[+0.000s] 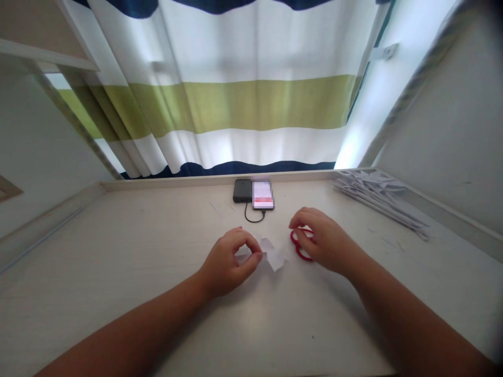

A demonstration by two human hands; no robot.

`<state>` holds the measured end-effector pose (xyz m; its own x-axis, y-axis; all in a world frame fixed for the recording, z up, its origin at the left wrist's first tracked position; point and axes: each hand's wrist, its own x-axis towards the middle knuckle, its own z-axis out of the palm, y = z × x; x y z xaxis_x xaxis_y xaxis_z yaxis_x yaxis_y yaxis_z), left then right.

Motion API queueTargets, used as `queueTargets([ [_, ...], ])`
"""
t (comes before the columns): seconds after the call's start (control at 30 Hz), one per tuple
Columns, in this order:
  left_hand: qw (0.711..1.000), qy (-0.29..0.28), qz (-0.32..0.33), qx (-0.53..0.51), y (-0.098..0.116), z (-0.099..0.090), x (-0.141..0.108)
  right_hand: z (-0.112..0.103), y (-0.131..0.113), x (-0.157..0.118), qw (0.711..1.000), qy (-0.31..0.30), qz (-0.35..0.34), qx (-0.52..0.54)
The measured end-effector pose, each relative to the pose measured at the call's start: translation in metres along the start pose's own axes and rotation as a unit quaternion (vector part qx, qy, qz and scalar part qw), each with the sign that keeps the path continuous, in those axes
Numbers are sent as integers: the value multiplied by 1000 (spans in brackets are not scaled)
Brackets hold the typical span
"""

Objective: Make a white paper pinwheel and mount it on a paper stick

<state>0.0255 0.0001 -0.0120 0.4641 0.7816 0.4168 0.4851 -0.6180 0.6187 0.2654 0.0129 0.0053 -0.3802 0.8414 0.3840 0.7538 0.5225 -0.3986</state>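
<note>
Pale tabletop (pixel 251 335) fills the lower part of what I see from my distant post. Nearest me, the left hand (pixel 231 259) is curled into a ring, thumb and forefinger pinched together on the white paper (pixel 276 259), which pokes out crumpled and angular beyond the fingertips, between the two hands. I judge the paper handles best with a light pinch close to its edge, the rest spread flat so its creases don't fold over on themselves, and with both wrists low and steady. The right hand (pixel 326 243) is half curled over the red scissors (pixel 303 256), thumb and forefinger bent towards each other; its fingers hide the blades, so I can't tell whether it grips the handles or only hovers above them. I'd want the blade direction known before bringing those fingers any closer to the paper. Beyond the hands, a cable (pixel 254 222) loops by a phone (pixel 263 193) and a black box (pixel 242 191) side by side; at the far right lies a heap of paper strips (pixel 381 199), and a striped curtain (pixel 255 104) hangs behind.
</note>
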Motion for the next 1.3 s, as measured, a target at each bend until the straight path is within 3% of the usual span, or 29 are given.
queueTargets([
  [0.1, 1000, 9, -29, 2, -5, -1, -1, -8, 28, 3, 984, -128, 70, -102],
  [0.17, 999, 15, -38, 3, -6, -2, -2, -7, 40, 3, 972, -180, 90, -122],
  [0.4, 998, 16, -57, 7, -7, -2, -1, 8, 30, 2, 970, -176, 82, -147],
  [0.53, 998, 16, -60, 5, -7, -2, 0, 1, 19, 3, 971, -132, 118, -158],
  [0.63, 998, 9, -64, -1, -7, 0, 0, -12, 12, 4, 980, -37, 159, -112],
  [0.77, 998, 0, -68, -2, -6, 8, 1, -24, 4, 2, 984, 73, 148, 68],
  [0.9, 998, -6, -60, -6, -4, 17, 3, -26, -4, -3, 952, 142, 96, 254],
  [1.0, 998, -7, -61, -7, -4, 20, 4, -28, -12, -7, 928, 181, 54, 321],
  [1.1, 998, -9, -64, -11, -3, 20, 5, -29, -22, -11, 917, 198, 15, 347],
  [1.3, 998, -10, -60, -7, -3, 21, 6, -22, -24, -15, 919, 147, -24, 365],
])
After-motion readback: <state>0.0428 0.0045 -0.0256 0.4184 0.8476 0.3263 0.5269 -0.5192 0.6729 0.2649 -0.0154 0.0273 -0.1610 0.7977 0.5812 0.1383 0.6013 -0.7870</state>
